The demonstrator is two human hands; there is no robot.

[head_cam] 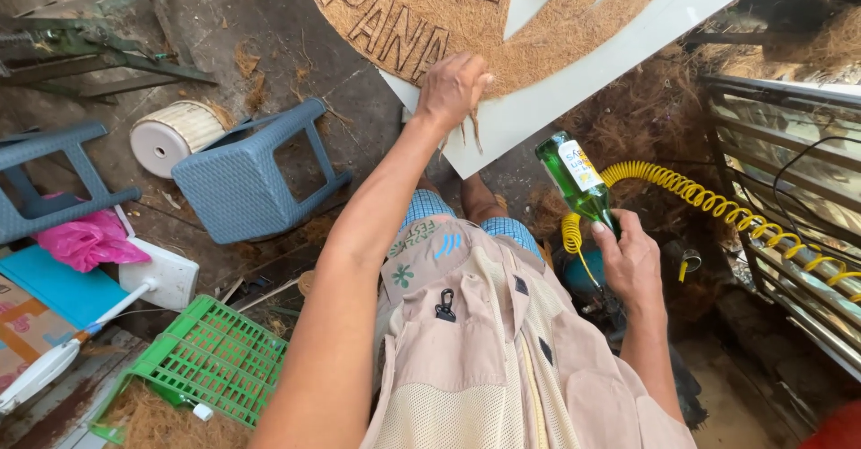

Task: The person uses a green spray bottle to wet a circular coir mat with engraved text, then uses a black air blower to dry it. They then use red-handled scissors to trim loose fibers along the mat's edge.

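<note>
Cluttered concrete floor [296, 63] fills the left of the scene: a green plastic crate [211, 364] lies near, two blue-grey stools [247, 180] lie tipped over farther off beside a white ribbed pot [170, 135], so little bare floor remains there. At the middle far side a white board [574, 86] juts toward the person, its near corner hanging over their knees, and a brown coir mat [502, 41] with cut-out letters lies on it, its curved edge close to the board's edge. On that edge rests the left hand [451, 88], fingers curled down onto the coir with loose fibres hanging beneath; its grip pinches the mat's rim. To the right, the right hand [630, 261] has its grip closed round the neck end of a green glass bottle [574, 178], labelled, tilted with its base toward the board. Just beyond runs a yellow coiled hose [708, 200], then a metal railing [789, 189] bounding the far right.
</note>
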